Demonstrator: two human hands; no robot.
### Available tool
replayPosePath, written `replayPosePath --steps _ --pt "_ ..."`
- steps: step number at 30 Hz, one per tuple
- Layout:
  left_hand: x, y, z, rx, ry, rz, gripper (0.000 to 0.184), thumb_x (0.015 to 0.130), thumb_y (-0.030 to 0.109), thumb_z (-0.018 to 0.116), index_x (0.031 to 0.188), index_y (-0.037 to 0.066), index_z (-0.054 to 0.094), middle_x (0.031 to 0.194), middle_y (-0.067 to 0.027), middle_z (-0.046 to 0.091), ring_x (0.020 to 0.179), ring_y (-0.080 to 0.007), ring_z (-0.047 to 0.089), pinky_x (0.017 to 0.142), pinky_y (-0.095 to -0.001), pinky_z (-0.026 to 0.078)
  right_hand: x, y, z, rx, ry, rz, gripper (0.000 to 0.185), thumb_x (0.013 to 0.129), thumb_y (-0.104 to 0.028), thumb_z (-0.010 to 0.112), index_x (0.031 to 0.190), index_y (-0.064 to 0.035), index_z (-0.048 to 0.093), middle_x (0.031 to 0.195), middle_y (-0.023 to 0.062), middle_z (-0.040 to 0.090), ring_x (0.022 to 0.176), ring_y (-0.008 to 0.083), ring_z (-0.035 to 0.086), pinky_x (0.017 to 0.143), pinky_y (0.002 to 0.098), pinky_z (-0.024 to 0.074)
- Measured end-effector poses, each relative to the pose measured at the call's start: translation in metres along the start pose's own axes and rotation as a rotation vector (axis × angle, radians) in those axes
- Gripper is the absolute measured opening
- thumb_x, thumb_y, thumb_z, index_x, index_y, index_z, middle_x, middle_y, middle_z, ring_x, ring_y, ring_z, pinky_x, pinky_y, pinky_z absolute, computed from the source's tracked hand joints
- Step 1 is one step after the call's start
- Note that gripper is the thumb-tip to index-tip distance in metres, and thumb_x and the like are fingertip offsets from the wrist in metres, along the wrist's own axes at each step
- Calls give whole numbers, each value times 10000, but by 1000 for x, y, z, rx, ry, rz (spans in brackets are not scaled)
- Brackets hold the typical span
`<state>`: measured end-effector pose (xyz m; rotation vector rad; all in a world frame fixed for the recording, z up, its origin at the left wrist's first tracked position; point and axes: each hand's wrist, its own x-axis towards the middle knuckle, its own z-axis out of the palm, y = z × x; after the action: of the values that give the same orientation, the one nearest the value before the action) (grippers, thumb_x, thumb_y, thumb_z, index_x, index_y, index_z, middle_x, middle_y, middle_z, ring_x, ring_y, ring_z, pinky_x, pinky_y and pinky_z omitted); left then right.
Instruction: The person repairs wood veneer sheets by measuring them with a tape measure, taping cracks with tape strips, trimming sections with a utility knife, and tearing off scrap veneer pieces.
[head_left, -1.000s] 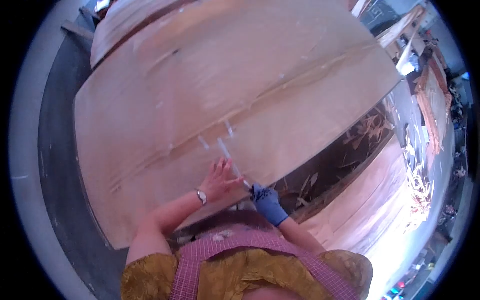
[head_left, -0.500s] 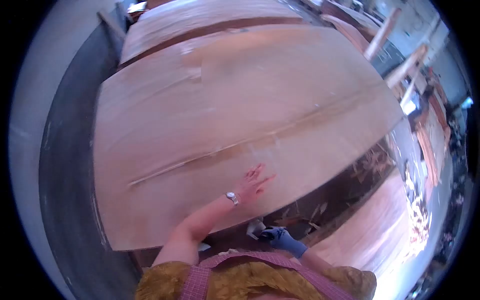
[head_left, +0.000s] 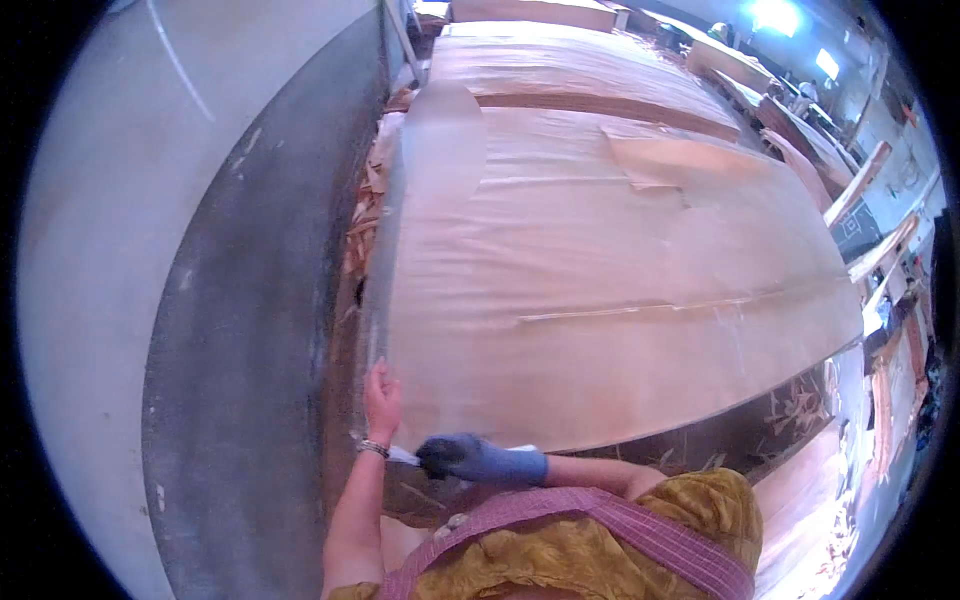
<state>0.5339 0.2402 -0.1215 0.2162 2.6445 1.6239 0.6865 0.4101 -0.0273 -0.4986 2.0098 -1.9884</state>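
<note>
"Where do we have our left hand?"

"At the near left corner of the sheet, bare, with the fingers bent by its edge. We can't tell whether they grip the wood or only touch it."

"And our right hand?"

"Closed on a pale strip, in a blue glove with dark fingers. We see the strip poke out toward our left wrist, where a band sits. The hand is just off the sheet's near edge, in front of our apron."

"How does the sheet lie for us?"

"Flat and wide before us, rippled on the left. We have a long ridge running across its nearer half, and a loose flap toward the far side."

"What do we see around it?"

"Wood scraps along its left side, between it and a dark band on the wall. We find more shavings in the gap at the near right, and a stack just past the far edge."

"And at the far left?"

"A blurred patch there; we can't make out what it covers."
</note>
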Motion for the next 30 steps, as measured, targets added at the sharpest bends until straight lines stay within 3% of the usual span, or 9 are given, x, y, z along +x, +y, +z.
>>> replayPosePath --steps 6,7,9,11,15,18,20,26,30 --pt "141 -74 -146 7 230 79 452 888 82 603 1328 39 505 1214 -156 600 1080 -245 591 900 -363 494 197 -40 84 515 -367 -12 244 973 -260 607 1063 -33 611 774 33 632 645 68 552 557 240 445" --pt "161 -66 -170 64 252 47 459 890 81 601 1336 41 499 1215 -154 600 1084 -245 589 905 -364 491 216 -49 92 566 -371 60 265 950 -329 644 943 -64 635 726 21 603 615 44 524 516 209 400" --pt "206 -74 -201 63 288 -27 462 894 95 597 1340 38 489 1221 -153 601 1101 -252 580 932 -367 475 252 -47 110 353 -339 227 332 925 -385 668 835 -70 620 694 22 586 603 54 516 512 232 402" --pt "258 -112 -223 -7 344 -43 458 897 105 592 1339 48 484 1188 -137 609 1037 -233 603 875 -370 499 293 -27 128 56 -192 165 475 865 -486 711 668 -84 555 639 46 544 595 94 509 536 289 420" --pt "319 -125 -249 -395 338 -338 445 898 100 572 1332 89 476 1084 -91 617 886 -192 636 725 -372 533 367 4 133 -182 128 115 509 796 -543 729 918 -59 625 780 126 615 711 258 605 677 382 491" --pt "370 -156 -252 -764 354 -553 423 900 118 583 1310 128 481 997 -56 603 788 -181 641 628 -362 531 405 41 115 -295 431 -126 472 794 -504 731 957 -81 601 882 158 624 808 349 618 714 419 499" --pt "411 -197 -258 -893 256 -653 400 899 136 594 1285 141 491 975 -48 598 782 -203 644 623 -367 535 422 75 79 -454 409 20 398 816 -438 719 971 -95 590 965 184 618 891 370 621 739 439 505" --pt "483 -258 -238 -906 59 -846 260 917 201 599 1154 117 530 959 -57 599 764 -231 646 600 -376 537 383 155 -63 -1119 874 493 227 873 -304 625 888 -80 586 883 195 603 783 381 616 651 490 496" --pt "543 -251 -188 -951 -179 -830 204 927 244 596 1036 75 558 929 -74 613 756 -233 646 569 -384 535 341 168 -100 -1124 1072 878 276 910 -349 590 925 -73 604 918 201 634 775 389 633 669 503 509"
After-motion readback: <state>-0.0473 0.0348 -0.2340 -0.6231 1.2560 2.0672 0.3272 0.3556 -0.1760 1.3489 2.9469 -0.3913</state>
